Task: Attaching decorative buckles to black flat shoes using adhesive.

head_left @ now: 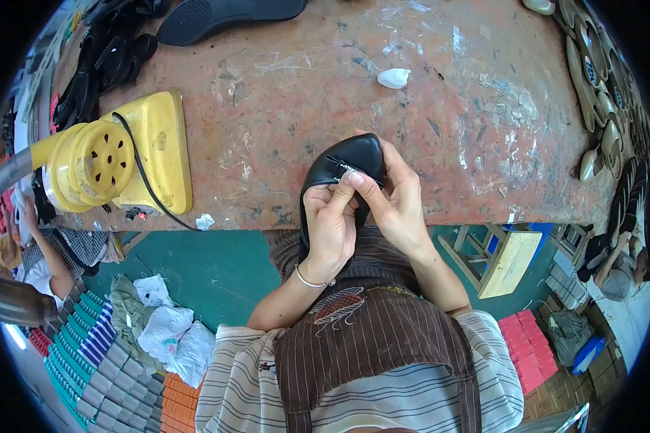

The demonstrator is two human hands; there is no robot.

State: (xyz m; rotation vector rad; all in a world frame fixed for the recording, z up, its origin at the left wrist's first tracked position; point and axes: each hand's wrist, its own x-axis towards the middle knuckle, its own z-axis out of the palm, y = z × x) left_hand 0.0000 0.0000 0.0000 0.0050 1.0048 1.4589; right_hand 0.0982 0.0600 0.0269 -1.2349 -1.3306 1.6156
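A black leather shoe is held at the table's near edge, its toe pointing away from me. On its upper sits a dark bow with a sparkling studded strip. My left hand is closed round the shoe's left side, its thumb pressing by the bow. My right hand grips the opposite side, fingers wrapped behind the toe and thumb on the studded strip. The two thumbs nearly meet there. Much of the shoe's rear lies hidden behind my hands.
A yellow machine with a black cord stands at the left of the worn table. Beyond are a black shoe sole and a small white object. Dark shoes fill the far left, pale shoes the right. Other people sit at both sides.
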